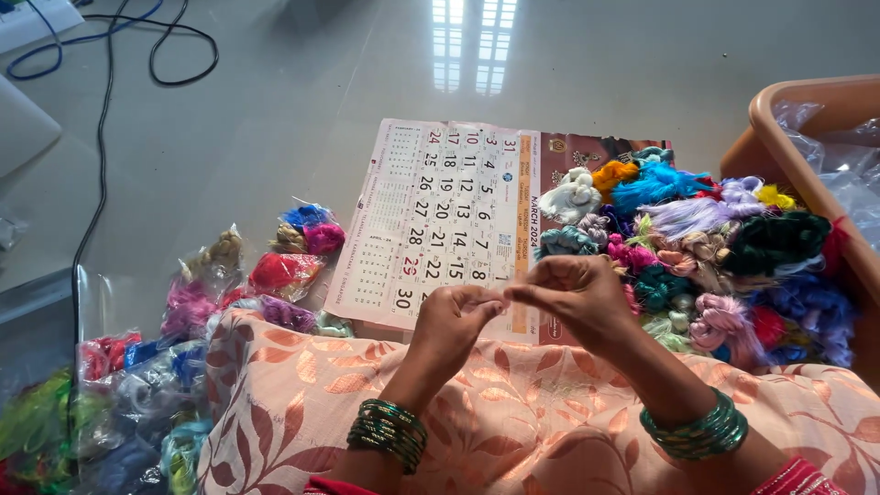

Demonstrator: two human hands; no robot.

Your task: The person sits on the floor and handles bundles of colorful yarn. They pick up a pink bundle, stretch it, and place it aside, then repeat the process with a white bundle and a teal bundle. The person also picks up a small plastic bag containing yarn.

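Peach floral cloth (513, 412) across bottom of frame, green bangles (390, 433) on both wrists. Left hand (454, 321) and right hand (577, 291) at centre, fingertips pinched narrow and meeting; what they hold too fine to tell. Calendar (440, 220) just beyond; thread skeins (706, 247) heaped right, bagged skeins (284, 270) left.

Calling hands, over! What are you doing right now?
Left hand and right hand pinched together, fingertips meeting above calendar sheet. Anything held too small to tell. Coloured thread pile beside right hand.
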